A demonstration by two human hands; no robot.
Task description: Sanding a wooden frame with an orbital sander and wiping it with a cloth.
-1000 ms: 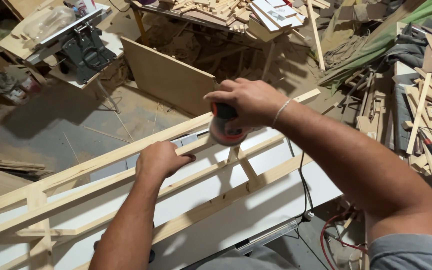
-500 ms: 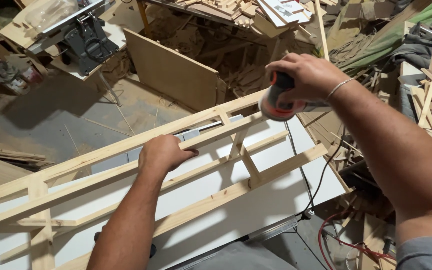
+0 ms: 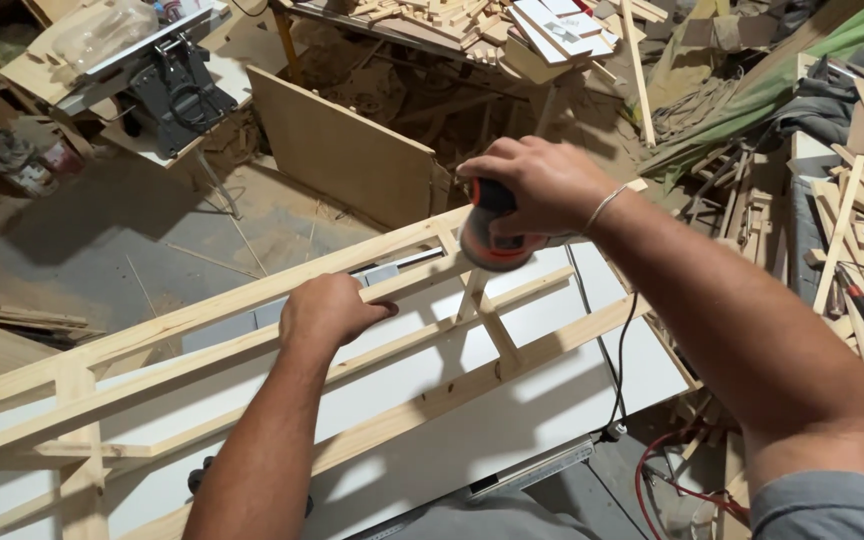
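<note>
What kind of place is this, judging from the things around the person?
Most likely a woodworking workshop. A table saw stands on a stand at the back, offcuts of wood lie piled on a bench, and the right hand holds a sander on a long wooden frame.

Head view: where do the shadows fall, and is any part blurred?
Head view: hard shadows of the wooden frame and both arms lie on the white board; the sander under the right hand is slightly soft; the left hand is sharp.
</note>
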